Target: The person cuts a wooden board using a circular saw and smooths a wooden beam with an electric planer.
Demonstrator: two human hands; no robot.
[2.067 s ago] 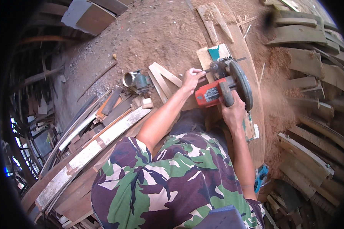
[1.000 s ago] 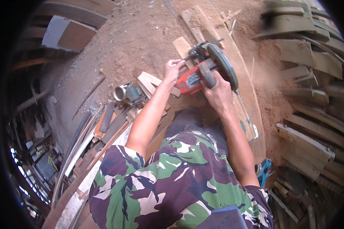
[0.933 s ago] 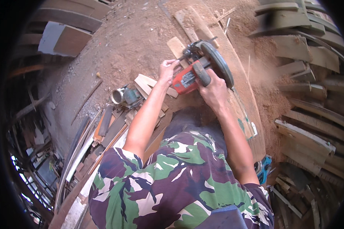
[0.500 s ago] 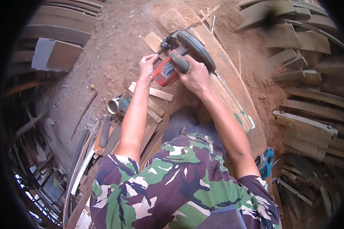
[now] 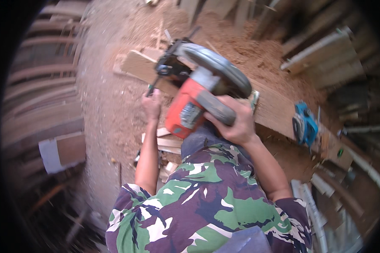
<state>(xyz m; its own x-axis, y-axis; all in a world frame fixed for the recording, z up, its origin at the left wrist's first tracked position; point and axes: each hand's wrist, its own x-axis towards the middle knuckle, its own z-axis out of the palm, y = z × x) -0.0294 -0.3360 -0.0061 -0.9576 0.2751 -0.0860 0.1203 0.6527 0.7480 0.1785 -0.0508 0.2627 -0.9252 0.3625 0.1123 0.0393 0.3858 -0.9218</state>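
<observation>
A red and black circular saw (image 5: pixel 184 103) with a grey blade guard is held over a wide wooden plank (image 5: pixel 275 110). Wrapped round its dark rear handle is my right hand (image 5: pixel 239 121). Out to the left, the fingers of my left hand (image 5: pixel 152 103) close on the end of a thin dark rod (image 5: pixel 154 84) that sticks out from the saw's front. The saw looks tilted and raised off the wood. Its blade is mostly hidden by the guard, and motion blurs its outline.
A blue power planer (image 5: pixel 305 124) sits on the plank's right part. Sawdust (image 5: pixel 257 55) covers the ground beyond. Stacked boards (image 5: pixel 42 111) line the left, and more boards (image 5: pixel 325 55) stand at the right. Wood offcuts (image 5: pixel 169 145) lie near my legs.
My view has turned, swinging the plank crosswise. The saw has come closer to me and looks lifted. My left hand has gone from beside the motor to the rod.
</observation>
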